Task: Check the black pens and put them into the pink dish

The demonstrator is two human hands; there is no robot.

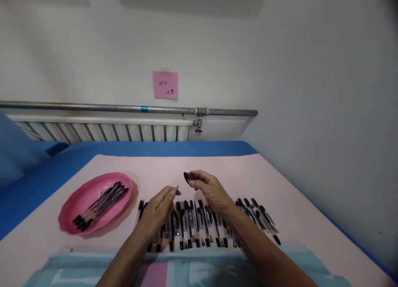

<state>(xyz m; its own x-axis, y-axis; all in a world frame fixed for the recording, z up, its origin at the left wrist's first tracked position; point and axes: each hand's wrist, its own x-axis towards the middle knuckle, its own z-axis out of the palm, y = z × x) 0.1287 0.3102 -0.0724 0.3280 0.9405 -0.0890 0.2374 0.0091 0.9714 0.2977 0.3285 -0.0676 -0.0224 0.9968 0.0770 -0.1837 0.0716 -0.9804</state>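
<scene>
A pale wall [326,92] is filling the upper frame, with a radiator [118,132] running along its left half. A pink table [230,165] is spreading below, and a blue-green cloth [102,264] is lying along the bottom. A pink bowl [90,192] is sitting at the left, probably keeping its bundle of pens [104,204] apart from the rest. Forearms [258,247] are partly hiding the pens and pen parts [190,220] lying at lower centre and right, seemingly spread for easy picking. At centre, the left hand [158,208] is pinching a small silvery piece [177,187]; the right hand [213,190] is pinching a black cap [186,177], both apparently being held up for clear viewing.
</scene>
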